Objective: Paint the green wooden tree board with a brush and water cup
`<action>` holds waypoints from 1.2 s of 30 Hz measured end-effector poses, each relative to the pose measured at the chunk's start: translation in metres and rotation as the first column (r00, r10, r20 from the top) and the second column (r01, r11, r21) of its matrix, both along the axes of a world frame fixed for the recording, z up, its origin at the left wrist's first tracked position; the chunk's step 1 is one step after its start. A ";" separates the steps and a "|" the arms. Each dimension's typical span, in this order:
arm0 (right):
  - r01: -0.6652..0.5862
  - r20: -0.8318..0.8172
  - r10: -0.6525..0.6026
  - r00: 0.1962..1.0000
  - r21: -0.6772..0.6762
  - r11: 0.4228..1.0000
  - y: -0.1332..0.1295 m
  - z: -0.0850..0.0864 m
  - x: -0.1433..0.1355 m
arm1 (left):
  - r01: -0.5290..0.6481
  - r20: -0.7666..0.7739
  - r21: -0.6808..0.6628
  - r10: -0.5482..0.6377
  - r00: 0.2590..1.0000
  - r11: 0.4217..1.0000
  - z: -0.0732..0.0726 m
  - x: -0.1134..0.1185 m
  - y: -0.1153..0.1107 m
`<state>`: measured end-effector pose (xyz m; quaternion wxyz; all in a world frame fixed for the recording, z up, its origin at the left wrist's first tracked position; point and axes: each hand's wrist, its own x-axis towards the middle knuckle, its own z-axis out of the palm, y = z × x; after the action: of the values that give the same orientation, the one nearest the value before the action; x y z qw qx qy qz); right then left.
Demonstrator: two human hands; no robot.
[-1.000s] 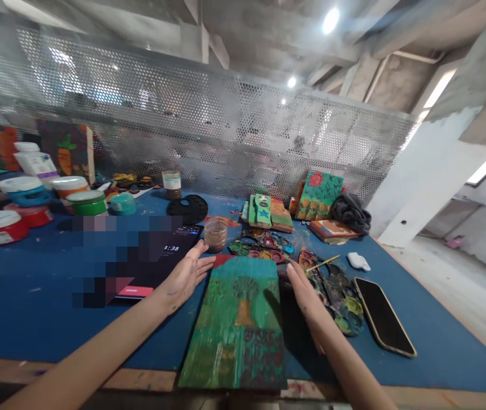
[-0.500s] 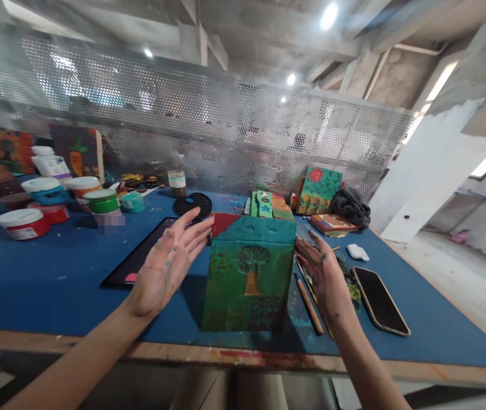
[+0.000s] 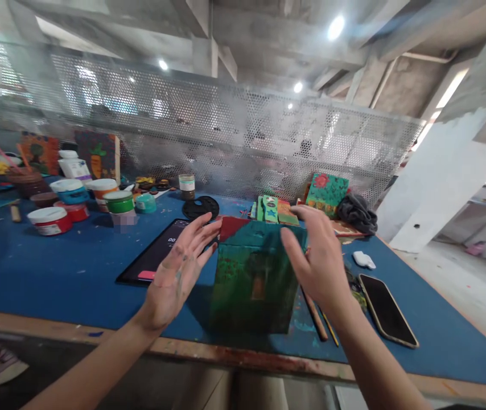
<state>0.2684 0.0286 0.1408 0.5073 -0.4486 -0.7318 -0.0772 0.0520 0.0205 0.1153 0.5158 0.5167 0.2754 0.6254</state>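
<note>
A painted cardboard piece [image 3: 254, 285] stands upright near the table's front edge, green with a teal top band, a dark red corner and a brown-orange patch in the middle. My left hand [image 3: 178, 270] is beside its upper left edge, fingers stretched out and palm facing it; paint smudges mark the skin. My right hand [image 3: 322, 256] is at the upper right corner, thumb in front and fingers curved behind, with a wide gap between them. Whether either hand touches the cardboard I cannot tell. A wooden-handled tool [image 3: 316, 316] and a thin yellow stick [image 3: 330, 327] lie beside my right wrist.
Left of the cardboard lies a tablet [image 3: 149, 250]. Paint jars [image 3: 50, 221] crowd the left, with a black palette [image 3: 200, 208] behind. A phone [image 3: 388, 310], white earbud case [image 3: 363, 260] and dark cloth [image 3: 357, 213] are on the right. A perforated metal screen [image 3: 226, 125] closes the back.
My right hand has moved up and left, from beside the right edge to around the upper corner. My left hand stays near the left edge. The whole view has shifted slightly.
</note>
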 end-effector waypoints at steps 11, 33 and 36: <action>0.036 0.381 0.033 0.924 -0.172 0.984 0.024 0.027 -0.093 | -0.049 0.117 -0.021 0.051 0.992 0.999 -0.020 0.017 0.011; -0.234 0.371 0.400 0.838 -0.419 0.877 0.099 -0.048 -0.069 | -0.264 0.369 -0.269 0.352 0.860 0.926 -0.071 0.009 0.043; -0.194 0.416 0.361 0.834 -0.391 0.900 0.106 -0.041 -0.100 | -0.313 0.388 -0.290 0.411 0.825 0.904 -0.075 0.010 0.044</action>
<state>0.1682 0.1346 0.1003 0.2330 -0.3815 -0.8944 0.0145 0.0620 0.0641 0.0406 0.4881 0.2409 0.3105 0.7793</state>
